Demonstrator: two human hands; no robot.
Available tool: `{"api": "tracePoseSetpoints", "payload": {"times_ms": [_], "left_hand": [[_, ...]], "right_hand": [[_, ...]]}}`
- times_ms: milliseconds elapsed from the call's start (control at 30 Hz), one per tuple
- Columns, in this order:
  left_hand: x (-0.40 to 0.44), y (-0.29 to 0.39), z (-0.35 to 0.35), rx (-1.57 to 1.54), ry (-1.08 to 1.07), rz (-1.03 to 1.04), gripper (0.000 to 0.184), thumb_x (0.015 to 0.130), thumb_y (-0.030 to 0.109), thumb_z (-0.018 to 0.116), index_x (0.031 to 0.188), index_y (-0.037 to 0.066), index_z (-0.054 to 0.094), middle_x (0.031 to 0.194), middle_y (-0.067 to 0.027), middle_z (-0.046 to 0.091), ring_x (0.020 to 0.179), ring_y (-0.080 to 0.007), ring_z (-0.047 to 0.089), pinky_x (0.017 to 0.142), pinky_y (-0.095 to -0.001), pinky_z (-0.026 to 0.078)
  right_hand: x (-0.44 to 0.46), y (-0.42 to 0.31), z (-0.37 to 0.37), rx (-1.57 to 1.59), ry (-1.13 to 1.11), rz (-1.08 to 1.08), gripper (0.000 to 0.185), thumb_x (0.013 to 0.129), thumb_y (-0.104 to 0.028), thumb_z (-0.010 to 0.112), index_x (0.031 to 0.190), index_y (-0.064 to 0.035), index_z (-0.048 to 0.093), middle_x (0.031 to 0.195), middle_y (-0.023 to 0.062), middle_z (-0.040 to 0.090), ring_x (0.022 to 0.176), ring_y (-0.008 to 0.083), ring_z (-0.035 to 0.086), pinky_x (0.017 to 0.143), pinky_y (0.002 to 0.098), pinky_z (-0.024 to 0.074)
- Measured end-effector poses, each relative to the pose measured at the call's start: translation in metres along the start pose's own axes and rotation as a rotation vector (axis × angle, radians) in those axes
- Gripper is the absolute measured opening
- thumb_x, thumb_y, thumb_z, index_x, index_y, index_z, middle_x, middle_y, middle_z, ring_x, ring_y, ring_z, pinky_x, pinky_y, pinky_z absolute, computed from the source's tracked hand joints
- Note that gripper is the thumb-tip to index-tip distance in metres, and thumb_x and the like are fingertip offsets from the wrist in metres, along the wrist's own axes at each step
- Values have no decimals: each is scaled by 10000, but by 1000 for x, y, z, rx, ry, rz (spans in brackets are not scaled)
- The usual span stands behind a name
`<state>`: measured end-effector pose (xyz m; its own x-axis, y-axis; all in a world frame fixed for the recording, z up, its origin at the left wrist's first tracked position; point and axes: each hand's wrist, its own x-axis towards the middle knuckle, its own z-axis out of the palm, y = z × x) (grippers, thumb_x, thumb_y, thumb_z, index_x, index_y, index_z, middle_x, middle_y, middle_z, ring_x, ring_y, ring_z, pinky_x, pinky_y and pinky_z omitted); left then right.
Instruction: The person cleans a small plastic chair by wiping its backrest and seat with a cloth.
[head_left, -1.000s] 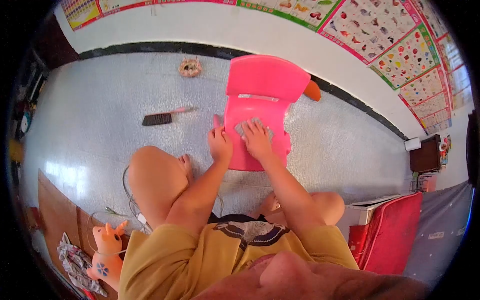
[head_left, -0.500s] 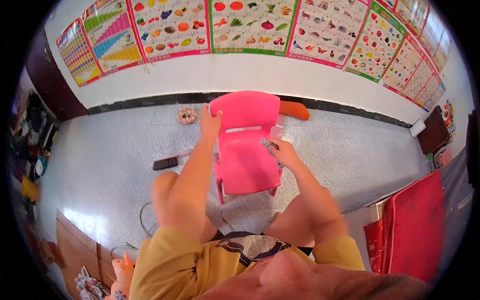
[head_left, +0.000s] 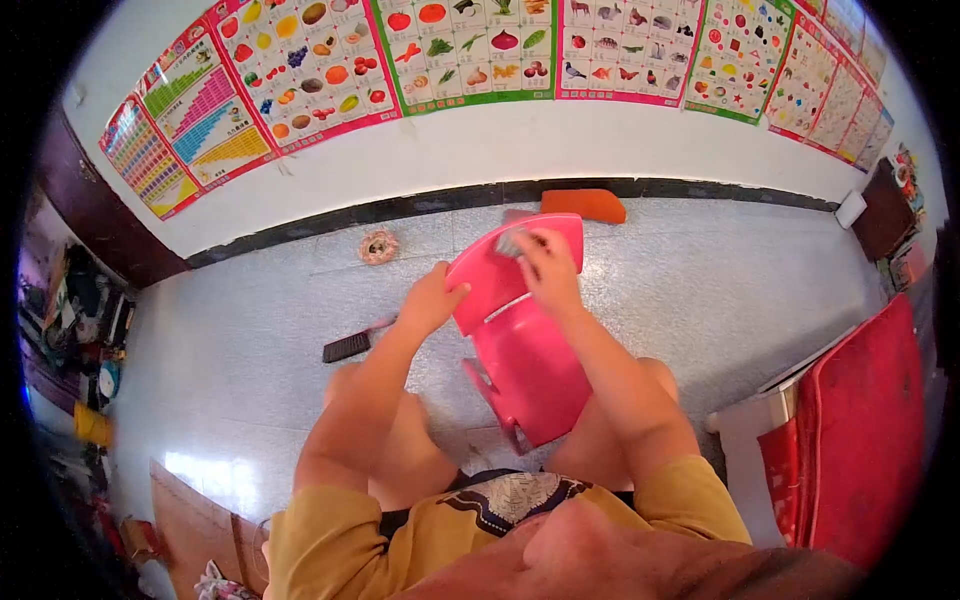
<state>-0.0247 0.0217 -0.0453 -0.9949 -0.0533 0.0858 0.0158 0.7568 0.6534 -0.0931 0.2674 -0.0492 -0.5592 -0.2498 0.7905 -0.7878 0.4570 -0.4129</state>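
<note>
A small pink plastic chair (head_left: 535,365) stands turned at an angle between my knees. My left hand (head_left: 432,298) grips the left edge of its backrest, thumb over the front. My right hand (head_left: 548,265) is at the upper part of the backrest, with its fingers around a small greyish cloth (head_left: 512,243) that lies against the pink surface. The cloth is partly covered by my fingers and a little blurred.
A black-bristled brush (head_left: 346,347) lies on the floor at left, with a round patterned object (head_left: 378,247) farther back. An orange piece (head_left: 583,206) rests by the wall. At right stands a red padded panel (head_left: 862,430). Cardboard (head_left: 190,530) lies at lower left.
The chair has turned and come closer to me, its backrest leaning right. My right hand has moved with the cloth from above the seat up to the backrest. My left hand stays at the backrest edge.
</note>
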Motion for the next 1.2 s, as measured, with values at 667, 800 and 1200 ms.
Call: {"api": "tracePoseSetpoints", "payload": {"times_ms": [667, 800, 1200], "left_hand": [[3, 2, -27, 34, -140, 4, 470, 949, 366, 708, 1235, 36, 536, 1110, -286, 687, 1065, -505, 647, 880, -558, 511], [4, -1, -29, 103, -147, -16, 480, 953, 356, 711, 1263, 33, 538, 1127, -279, 686, 1078, -494, 652, 896, -535, 512], [5, 1, -27, 65, -104, -36, 474, 963, 326, 695, 1292, 31, 523, 1136, -293, 693, 1103, -492, 656, 909, -542, 519]], "right_hand": [[-10, -12, 56, 0, -125, -105, 578, 847, 44, 718, 1385, -160, 661, 1101, 147, 576, 961, 312, 619, 810, 387, 546], [-2, -17, 47, -17, -236, -11, 546, 843, 14, 721, 1357, -162, 676, 1104, 134, 580, 978, 307, 634, 796, 407, 557], [13, 46, 24, -152, -9, 315, 496, 910, -73, 724, 1394, -144, 640, 1108, 128, 576, 973, 328, 633, 782, 420, 557]]}}
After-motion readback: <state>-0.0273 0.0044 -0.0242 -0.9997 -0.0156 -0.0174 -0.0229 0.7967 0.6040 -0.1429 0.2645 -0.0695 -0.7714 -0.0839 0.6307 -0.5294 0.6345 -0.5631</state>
